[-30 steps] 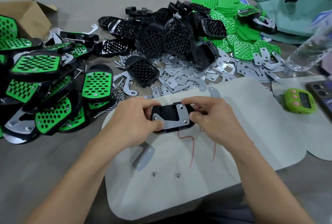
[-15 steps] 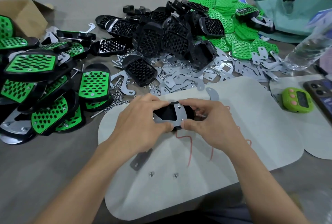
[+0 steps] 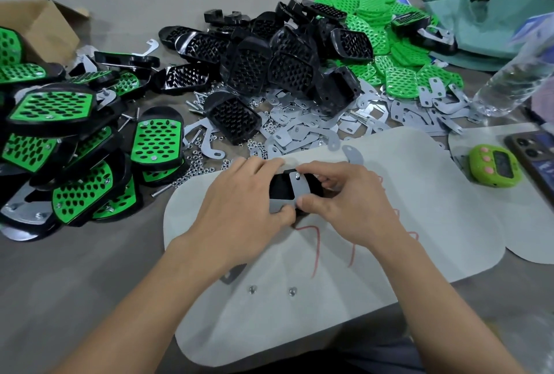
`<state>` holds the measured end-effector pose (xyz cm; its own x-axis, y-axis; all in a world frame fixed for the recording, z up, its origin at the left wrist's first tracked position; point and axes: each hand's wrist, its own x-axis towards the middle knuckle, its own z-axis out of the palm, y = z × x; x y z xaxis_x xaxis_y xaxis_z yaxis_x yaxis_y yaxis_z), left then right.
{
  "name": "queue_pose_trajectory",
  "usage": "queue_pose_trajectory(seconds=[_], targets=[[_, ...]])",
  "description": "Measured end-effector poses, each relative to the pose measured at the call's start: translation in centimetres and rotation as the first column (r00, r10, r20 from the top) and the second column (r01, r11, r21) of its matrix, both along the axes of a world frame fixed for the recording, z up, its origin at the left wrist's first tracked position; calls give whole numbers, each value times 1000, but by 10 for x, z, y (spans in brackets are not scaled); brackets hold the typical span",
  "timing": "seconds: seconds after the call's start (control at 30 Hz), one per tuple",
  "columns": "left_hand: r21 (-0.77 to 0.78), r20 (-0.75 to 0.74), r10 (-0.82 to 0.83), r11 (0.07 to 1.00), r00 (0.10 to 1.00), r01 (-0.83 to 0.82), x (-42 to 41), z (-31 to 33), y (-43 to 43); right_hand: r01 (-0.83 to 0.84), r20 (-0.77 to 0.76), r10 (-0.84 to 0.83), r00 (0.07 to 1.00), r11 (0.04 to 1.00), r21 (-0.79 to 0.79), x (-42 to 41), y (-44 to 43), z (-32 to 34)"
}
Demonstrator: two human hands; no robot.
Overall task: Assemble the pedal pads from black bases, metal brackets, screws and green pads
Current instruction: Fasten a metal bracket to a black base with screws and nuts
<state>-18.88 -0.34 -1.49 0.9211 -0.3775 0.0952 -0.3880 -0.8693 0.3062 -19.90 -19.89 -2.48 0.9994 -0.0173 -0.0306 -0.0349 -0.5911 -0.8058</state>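
Head view is showing both thumbs meeting at the near end of a metal bracket (image 3: 295, 195), which is lying flat on the back of a black base (image 3: 279, 188). The left hand (image 3: 239, 209) is gripping the base with its fingers curled over the far edge. The right hand (image 3: 350, 209) is pinching the other side, its forefinger curling down beside a screw (image 3: 297, 176) that is poking through the bracket's far hole. The piece is being held just above the pale mat (image 3: 419, 194), in the middle of it. The step in hand is probably seating the bracket on the base; next, it is likely calling for one of the two small fasteners (image 3: 252, 289) lying on the mat near the left forearm, so one hand will be needing to let go while the other is keeping the bracket from shifting. Beyond the mat, loose black bases (image 3: 269, 65), green pads (image 3: 389, 44) and finished pedals (image 3: 156, 140) are lying in heaps. Compared with a second ago, the base has been turned, so the bracket is running away from the person instead of across, and the left hand is covering more of it.
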Motion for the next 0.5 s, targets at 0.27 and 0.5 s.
queue_pose_trajectory(seconds=[0.27,0.5], targets=[[21,-30,-81,996,996,82,8,1,8,-47,69,45,997,998,32,-11,1,-8],[-37,11,3,999,1000,-2,2,-6,5,-52,47,48,998,996,75,-9,-6,-4]])
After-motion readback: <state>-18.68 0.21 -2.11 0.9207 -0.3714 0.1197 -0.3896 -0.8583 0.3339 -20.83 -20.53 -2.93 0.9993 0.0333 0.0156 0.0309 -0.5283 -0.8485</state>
